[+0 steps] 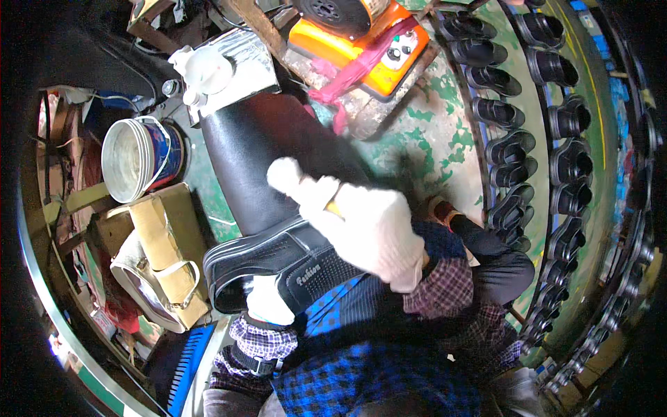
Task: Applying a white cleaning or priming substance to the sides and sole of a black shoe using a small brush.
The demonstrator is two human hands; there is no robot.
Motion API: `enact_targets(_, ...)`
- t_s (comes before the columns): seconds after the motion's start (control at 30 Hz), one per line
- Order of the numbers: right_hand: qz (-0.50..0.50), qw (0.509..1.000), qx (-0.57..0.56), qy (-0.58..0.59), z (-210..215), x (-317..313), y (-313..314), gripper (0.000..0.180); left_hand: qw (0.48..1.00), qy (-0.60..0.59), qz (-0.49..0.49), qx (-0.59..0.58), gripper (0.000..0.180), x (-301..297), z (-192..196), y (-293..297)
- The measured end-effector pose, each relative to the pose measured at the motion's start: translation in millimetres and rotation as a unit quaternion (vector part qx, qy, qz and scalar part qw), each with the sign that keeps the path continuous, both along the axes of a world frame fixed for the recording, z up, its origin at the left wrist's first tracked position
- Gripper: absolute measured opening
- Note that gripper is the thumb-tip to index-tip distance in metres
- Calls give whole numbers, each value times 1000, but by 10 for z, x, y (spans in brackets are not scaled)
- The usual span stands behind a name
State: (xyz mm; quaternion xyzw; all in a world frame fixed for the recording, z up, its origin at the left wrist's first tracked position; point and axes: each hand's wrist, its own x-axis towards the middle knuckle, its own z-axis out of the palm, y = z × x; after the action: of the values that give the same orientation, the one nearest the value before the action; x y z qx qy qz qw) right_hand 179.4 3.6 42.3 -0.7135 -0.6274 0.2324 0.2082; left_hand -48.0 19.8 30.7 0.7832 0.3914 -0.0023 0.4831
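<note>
A black slip-on shoe (pixel 258 251) with a perforated upper lies across my lap, tilted on its side. My left hand (pixel 272 300), in a white glove, grips it near its opening, with some fingers hidden by the shoe. Over the shoe's other end is my right hand (pixel 379 226), also white-gloved, its fingers curled closed. A rounded white lump (pixel 283 175) sticks out ahead of that hand. Whether it is a wad of cloth or something wrapped, I cannot make out. Beyond the shoe stretches a black padded bench (pixel 278 149).
Racks of black shoes (pixel 511 149) curve along the right. An orange machine (pixel 368 52) with a pink cloth (pixel 358 66) tied over it stands ahead. To the left are a bucket (pixel 128 160), a cardboard box (pixel 167 250) and a white container (pixel 208 71) on a silvery board.
</note>
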Motion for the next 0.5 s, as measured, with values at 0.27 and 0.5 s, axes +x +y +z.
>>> enact_targets(0.27,-31,989,30,143,30,175,-130,26,1000,13,2,2,42,-36,-1,-23)
enact_targets(0.5,28,995,-14,96,-64,89,-128,26,999,4,8,-49,45,-25,-11,-3)
